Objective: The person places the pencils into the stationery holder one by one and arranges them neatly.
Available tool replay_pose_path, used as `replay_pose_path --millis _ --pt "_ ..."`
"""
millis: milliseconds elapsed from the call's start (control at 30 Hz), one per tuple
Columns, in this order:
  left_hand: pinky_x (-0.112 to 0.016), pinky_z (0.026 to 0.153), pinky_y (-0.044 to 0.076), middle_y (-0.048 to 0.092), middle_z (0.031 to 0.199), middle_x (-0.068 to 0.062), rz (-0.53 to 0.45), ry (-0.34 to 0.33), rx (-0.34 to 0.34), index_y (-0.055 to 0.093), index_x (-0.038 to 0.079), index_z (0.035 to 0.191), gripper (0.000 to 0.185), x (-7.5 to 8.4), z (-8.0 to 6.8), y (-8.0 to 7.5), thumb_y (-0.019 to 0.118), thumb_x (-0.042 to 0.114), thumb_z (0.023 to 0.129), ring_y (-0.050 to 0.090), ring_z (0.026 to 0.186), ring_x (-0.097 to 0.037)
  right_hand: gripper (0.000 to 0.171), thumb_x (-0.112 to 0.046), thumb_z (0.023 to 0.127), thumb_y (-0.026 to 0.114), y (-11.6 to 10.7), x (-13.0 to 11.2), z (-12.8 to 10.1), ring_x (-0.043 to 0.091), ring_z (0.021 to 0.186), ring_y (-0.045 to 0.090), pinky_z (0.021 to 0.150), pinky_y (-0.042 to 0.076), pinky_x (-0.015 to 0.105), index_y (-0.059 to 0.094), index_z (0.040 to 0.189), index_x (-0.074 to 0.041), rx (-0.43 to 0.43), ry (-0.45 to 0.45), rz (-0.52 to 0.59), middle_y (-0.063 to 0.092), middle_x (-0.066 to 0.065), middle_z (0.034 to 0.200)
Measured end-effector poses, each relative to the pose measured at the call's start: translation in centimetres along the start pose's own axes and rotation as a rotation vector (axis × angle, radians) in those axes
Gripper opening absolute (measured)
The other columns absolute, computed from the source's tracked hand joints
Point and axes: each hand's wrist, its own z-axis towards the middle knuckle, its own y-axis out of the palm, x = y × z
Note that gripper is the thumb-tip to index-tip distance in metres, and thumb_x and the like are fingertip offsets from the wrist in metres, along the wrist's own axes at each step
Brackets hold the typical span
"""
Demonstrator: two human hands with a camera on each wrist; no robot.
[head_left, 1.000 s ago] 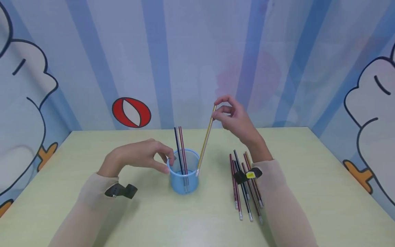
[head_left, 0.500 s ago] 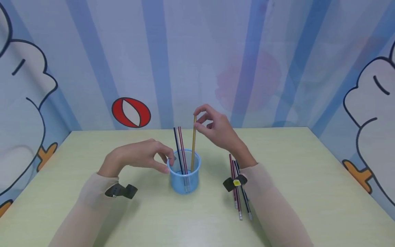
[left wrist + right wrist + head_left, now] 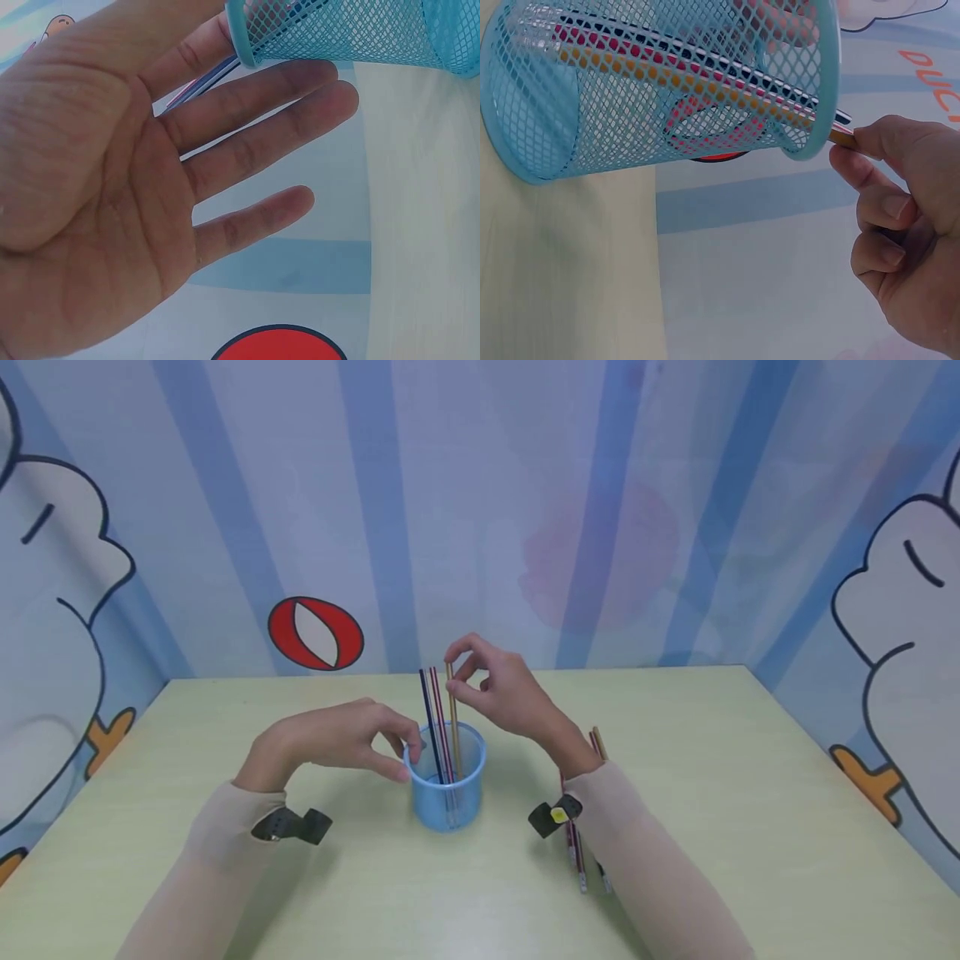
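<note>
A light-blue mesh pencil cup [image 3: 447, 806] stands upright on the table. Thumb and index finger of my left hand [image 3: 341, 735] pinch its left rim. In the left wrist view, the other fingers [image 3: 270, 146] of that hand extend outside the mesh [image 3: 375, 30]. My right hand [image 3: 506, 693] pinches a yellow pencil [image 3: 454, 727] near its upper end, between thumb and index finger. Most of that pencil is inside the cup, eraser end down, next to a dark pencil [image 3: 427, 702] and a red one [image 3: 441, 718]. The right wrist view shows these pencils leaning together through the mesh.
Several pencils [image 3: 581, 868] lie on the table right of the cup, partly hidden under the right forearm. A pale yellow-green table [image 3: 360, 885] carries everything. Behind it rises a striped blue backdrop [image 3: 480, 510] with cartoon drawings.
My right hand has moved left and down, bringing the yellow pencil from beside the cup's right rim into the cup, near the others. The left hand stays at the rim.
</note>
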Motion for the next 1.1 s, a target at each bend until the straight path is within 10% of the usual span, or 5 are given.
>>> replay_pose_path --millis 467,1100 --pt "-0.028 0.079 0.046 0.062 0.097 0.012 0.007 -0.011 -0.007 0.06 0.022 0.094 0.024 0.2 0.0 -0.2 0.066 0.038 0.077 0.056 0.095 -0.004 0.023 -0.021 0.085 0.057 1.2 -0.4 0.1 0.014 0.037 0.036 0.038 0.036 0.027 0.05 0.107 -0.021 0.058 0.071 -0.008 0.06 -0.006 0.078" --pt "-0.029 0.08 0.045 0.062 0.099 0.011 0.002 0.002 -0.012 0.06 0.024 0.093 0.024 0.1 -0.1 -0.1 0.066 0.041 0.076 0.057 0.094 -0.005 0.021 -0.025 0.087 0.055 -1.1 0.7 -0.1 0.009 0.065 0.059 0.053 0.046 0.028 0.05 0.107 -0.03 -0.006 0.085 -0.011 0.063 -0.005 0.087"
